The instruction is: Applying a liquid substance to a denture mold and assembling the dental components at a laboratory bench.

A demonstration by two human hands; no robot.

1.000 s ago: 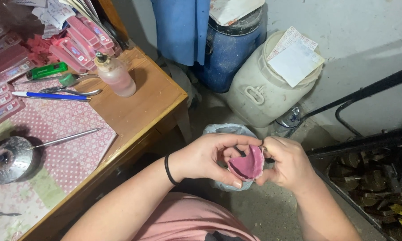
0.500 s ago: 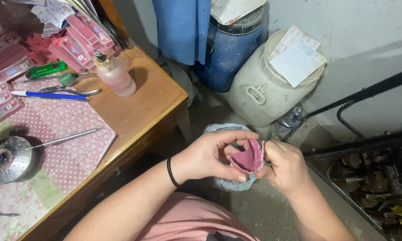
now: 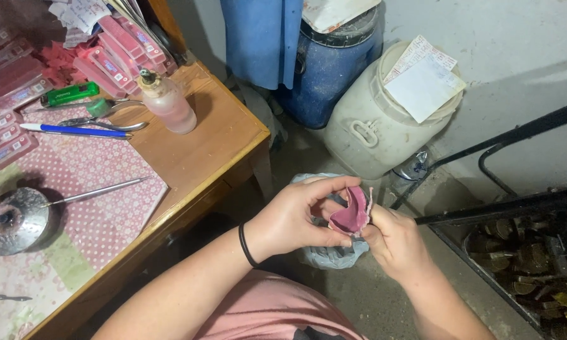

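Note:
Both my hands meet over the floor, to the right of the wooden table. My left hand, with a black band on its wrist, pinches a small pink curved piece between thumb and fingers. My right hand grips the same pink piece from its right side and below. A grey-blue bag or bucket sits on the floor right under the hands, mostly hidden by them.
On the table lie a glass bottle of pinkish liquid, a blue pen, scissors, a green lighter, a metal probe, a round metal dish and pink boxes. A white jug, blue barrel and black metal frame stand around.
The pink piece has turned in my fingers and now stands more upright. Both hands shifted slightly right and down over the grey-blue bag.

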